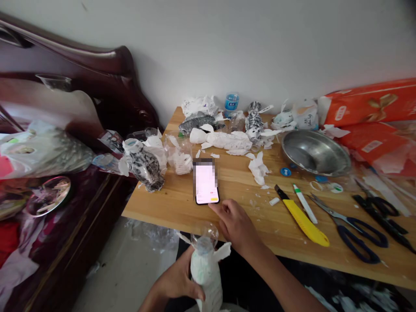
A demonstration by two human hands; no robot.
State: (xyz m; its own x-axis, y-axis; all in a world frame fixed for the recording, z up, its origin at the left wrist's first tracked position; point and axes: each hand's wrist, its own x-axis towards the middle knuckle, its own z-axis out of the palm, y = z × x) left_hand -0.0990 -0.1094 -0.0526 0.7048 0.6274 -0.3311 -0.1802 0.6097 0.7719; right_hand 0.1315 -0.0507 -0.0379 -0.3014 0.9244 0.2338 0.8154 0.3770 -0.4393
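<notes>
Left hand [175, 277] grips bottle [206, 273], near side of phone [207, 184] | right hand [238, 223] empty, index extended at phone's near edge | bottle's body white-wrapped, clear end [210, 233] uncovered

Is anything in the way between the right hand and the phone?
No, nothing visible. The right hand points a finger at the near edge of the phone; whether it touches is hard to tell. The paper-covered bottle in the left hand is nearer the person, not between them.
</notes>
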